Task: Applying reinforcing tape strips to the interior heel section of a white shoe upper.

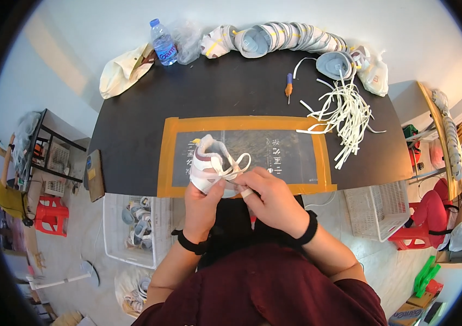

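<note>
My left hand [202, 200] keeps a closed grip on the white cup mask [207, 165], steadying it over the near edge of the orange-taped mat [244, 123], while my right hand [270, 196] pinches its white strap [234, 165] taut beside the mask.

one water bottle [163, 42] at eleven o'clock, one screwdriver [289, 87] at twelve, one cloth bag [125, 69], two red stools [51, 215], two hands.

The mask [209, 163] sits between both hands above the mat [307, 155] — straps [345, 114] lie right (screwdriver [289, 87] behind).
</note>
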